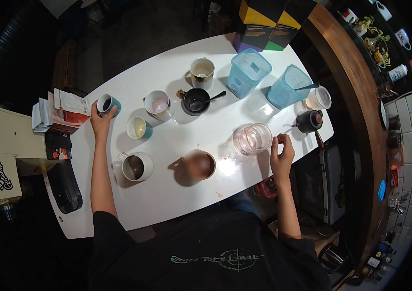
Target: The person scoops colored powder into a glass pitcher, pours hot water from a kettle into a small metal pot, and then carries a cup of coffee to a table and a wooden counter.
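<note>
At the far left of the white table, my left hand (100, 119) is closed round a small teal cup (116, 105) with a white inside and dark contents. My right hand (283, 154) has its fingers curled together at the right side of a clear glass jar (253, 137). Whether those fingers grip the glass or something thin is hard to tell. Between my arms stand a white mug (143, 164) with dark contents, a brown mug (210, 165) partly blurred, and a white and teal cup (138, 128) with something yellowish inside.
Farther back are a pinkish-stained mug (159, 105), a black bowl (195, 102) with a spoon, and a tall mug (202, 72). Blue plastic containers (245, 80), a glass tub (319, 98) and a black pot (309, 121) stand right. A packet holder (62, 114) stands left.
</note>
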Tool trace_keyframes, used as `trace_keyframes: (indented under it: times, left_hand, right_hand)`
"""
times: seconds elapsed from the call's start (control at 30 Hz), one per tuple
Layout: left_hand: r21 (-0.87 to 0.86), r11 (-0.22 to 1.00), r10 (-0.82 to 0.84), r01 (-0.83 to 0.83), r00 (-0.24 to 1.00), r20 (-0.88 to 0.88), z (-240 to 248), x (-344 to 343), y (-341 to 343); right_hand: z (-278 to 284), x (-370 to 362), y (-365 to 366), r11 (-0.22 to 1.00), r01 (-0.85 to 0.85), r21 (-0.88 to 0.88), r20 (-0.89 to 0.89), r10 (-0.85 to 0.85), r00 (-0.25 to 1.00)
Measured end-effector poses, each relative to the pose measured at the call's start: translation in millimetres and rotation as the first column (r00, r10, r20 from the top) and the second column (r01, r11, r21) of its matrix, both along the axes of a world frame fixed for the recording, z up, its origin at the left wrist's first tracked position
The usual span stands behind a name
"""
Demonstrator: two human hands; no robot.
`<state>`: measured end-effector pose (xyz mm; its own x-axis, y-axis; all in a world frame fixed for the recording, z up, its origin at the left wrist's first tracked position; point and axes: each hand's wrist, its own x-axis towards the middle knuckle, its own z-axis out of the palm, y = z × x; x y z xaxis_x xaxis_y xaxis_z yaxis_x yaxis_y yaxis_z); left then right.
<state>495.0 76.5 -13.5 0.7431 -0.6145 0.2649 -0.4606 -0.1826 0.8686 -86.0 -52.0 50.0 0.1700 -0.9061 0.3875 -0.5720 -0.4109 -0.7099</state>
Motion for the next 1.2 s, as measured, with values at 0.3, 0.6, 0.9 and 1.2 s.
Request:
trace_keyframes:
  times: [0.3,0.6,0.9,1.2]
  left_hand:
    - [0.028,0.997,0.068,-0.071,0.992,0.103,33.2,-37.4,48.9]
    - [0.024,0.99,0.138,-0.138,0.99,0.002,35.1,-191.2,157.7]
    - [0.151,0.969,0.21,-0.196,0.974,-0.083,24.7,-241.5,142.1]
    - [0.124,0.968,0.232,-0.22,0.968,-0.091,16.4,-286.5,130.7]
  right_hand:
    - [46.5,-29.2,20.7,0.99,-0.044,-0.131,-0.076,0.034,0.996]
    - [57.9,-66.3,45.9,0.966,-0.214,-0.145,0.045,0.223,0.974]
    - [50.5,-65.0,75.6,0.76,-0.649,0.03,0.081,0.646,0.759]
    - [8.1,34.0,77.5,0.618,-0.775,0.13,0.101,0.769,0.631]
